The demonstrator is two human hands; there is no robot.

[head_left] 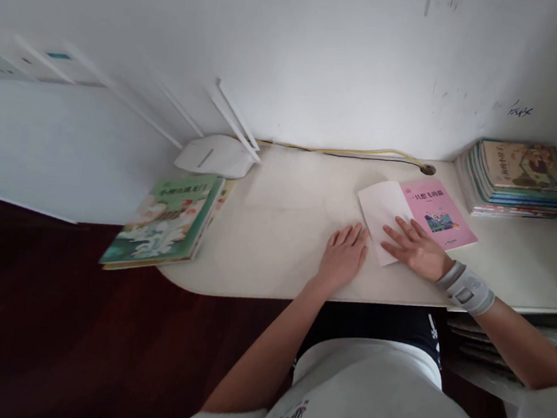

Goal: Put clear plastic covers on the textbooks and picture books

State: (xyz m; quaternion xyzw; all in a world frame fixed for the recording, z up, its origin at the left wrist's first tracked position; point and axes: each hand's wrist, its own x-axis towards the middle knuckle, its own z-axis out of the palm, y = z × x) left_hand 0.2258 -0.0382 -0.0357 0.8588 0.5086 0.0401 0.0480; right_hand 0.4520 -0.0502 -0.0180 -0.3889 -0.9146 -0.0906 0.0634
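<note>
A pink book [444, 218] lies on the white desk [274, 249], its white cover or page [381, 211] spread out to the left. My right hand [417, 248], with a grey band [468, 289] around the wrist, rests over the white sheet and the book's lower edge, fingers stretched out and apart. Left of the book, my left hand [344, 257] lies flat on the desk, palm down. Its fingers are extended and hold nothing.
A book stack [523, 180] stands at the back right. Green-covered books [166, 220] overhang the desk's left end, in front of a white router [217, 155] with upright antennas. A yellow cable [365, 153] runs along the wall into a desk hole [428, 170].
</note>
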